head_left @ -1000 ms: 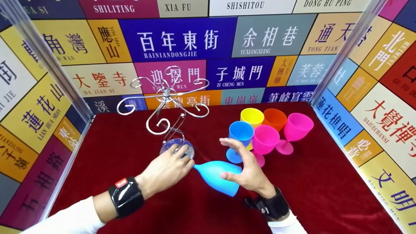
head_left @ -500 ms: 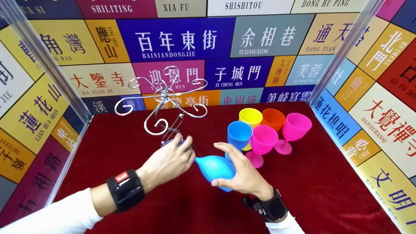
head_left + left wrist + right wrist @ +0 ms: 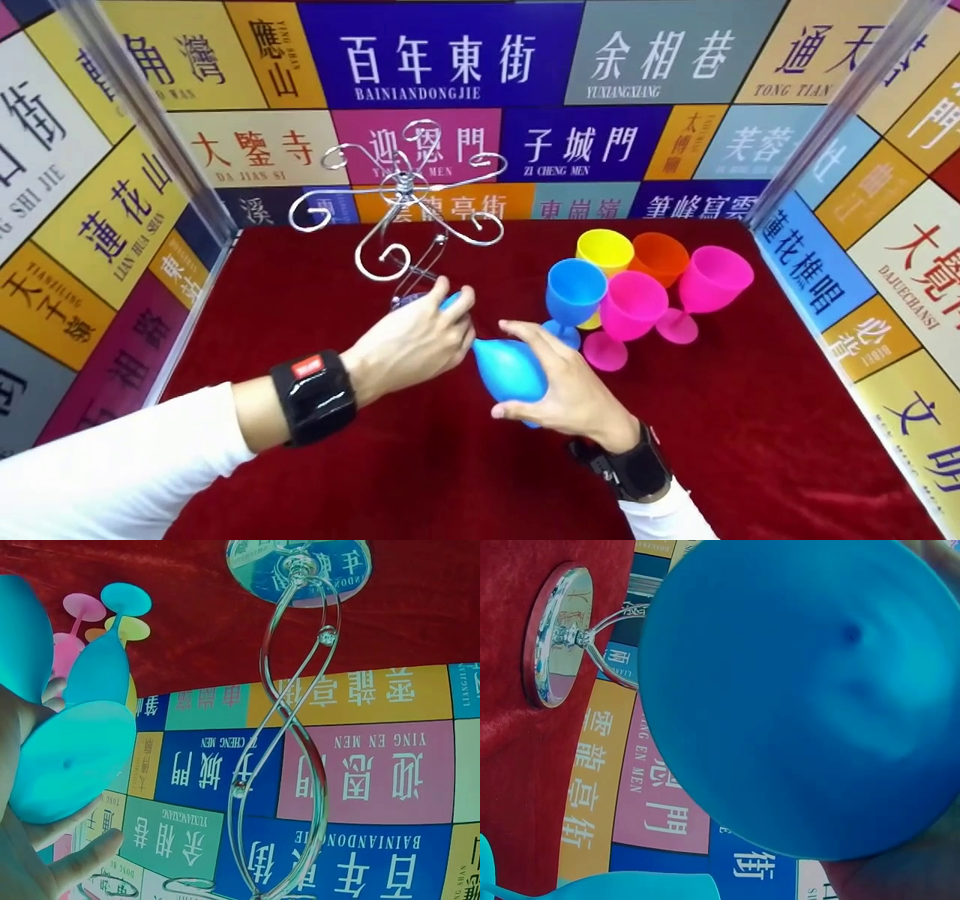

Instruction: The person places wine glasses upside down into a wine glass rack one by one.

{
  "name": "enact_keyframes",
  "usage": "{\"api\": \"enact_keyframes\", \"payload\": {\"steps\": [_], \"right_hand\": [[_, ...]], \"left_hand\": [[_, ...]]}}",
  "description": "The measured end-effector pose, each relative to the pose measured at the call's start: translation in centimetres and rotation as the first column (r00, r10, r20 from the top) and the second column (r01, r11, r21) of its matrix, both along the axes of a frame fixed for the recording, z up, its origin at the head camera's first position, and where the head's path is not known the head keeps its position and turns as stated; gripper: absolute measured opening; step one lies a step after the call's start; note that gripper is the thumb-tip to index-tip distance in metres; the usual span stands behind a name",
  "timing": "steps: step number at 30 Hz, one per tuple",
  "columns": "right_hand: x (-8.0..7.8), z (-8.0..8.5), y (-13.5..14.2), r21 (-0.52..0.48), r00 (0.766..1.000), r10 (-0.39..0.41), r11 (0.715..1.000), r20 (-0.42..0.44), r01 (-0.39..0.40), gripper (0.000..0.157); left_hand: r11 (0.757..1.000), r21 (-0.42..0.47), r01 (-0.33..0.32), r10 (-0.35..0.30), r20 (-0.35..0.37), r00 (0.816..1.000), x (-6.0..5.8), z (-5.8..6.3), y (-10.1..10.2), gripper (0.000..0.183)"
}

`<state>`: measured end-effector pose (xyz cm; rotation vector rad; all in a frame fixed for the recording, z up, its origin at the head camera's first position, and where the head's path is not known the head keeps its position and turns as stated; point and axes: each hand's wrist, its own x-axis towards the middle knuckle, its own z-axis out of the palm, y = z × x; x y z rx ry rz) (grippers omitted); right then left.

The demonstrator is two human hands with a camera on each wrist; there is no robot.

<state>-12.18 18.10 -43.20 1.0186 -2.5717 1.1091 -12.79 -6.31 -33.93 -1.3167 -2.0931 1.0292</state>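
My left hand (image 3: pixel 420 334) holds a blue plastic goblet (image 3: pixel 510 371) by its stem end. The goblet is tilted on its side, its bowl toward my right hand (image 3: pixel 570 382), whose thumb and fingers curve round the bowl. In the left wrist view, its round foot (image 3: pixel 71 761) lies between the left fingers. The right wrist view looks straight into the open bowl (image 3: pixel 765 712). Just behind the left hand stands a silver wire rack (image 3: pixel 405 187) with several curled arms; the hand hides most of its base, which shows as a mirrored disc (image 3: pixel 562 637) in the right wrist view.
To the right stand another blue goblet (image 3: pixel 576 292), a yellow one (image 3: pixel 604 251), an orange one (image 3: pixel 660 255) and two pink ones, near (image 3: pixel 634 306) and far (image 3: pixel 716 277). Sign-printed panels (image 3: pixel 450 60) enclose the red cloth (image 3: pixel 337 480) at back and sides.
The goblet has turned, its foot end swinging up and away past my left fingers. My right hand has come in closer round its bowl. The head view has tilted downward.
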Motion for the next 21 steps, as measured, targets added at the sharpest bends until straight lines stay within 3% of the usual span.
{"api": "enact_keyframes", "payload": {"steps": [8, 14, 21], "right_hand": [[-0.11, -0.29, -0.33, 0.03, 0.999, 0.007, 1.0, 0.035, -0.009, 0.098], [0.0, -0.62, -0.38, 0.106, 0.995, -0.053, 0.993, 0.079, 0.045, 0.103], [0.01, -0.56, -0.15, 0.112, 0.994, -0.088, 0.99, 0.066, 0.081, 0.089]], "left_hand": [[1.0, -0.024, -0.008, 0.007, -0.01, 1.0, 0.16, 0.15, 0.09, 0.031], [1.0, -0.02, 0.02, -0.021, -0.047, 0.999, 0.38, 0.48, 0.49, 0.03], [0.999, -0.009, 0.033, -0.033, -0.055, 0.998, 0.7, 0.86, 0.96, 0.031]]}}
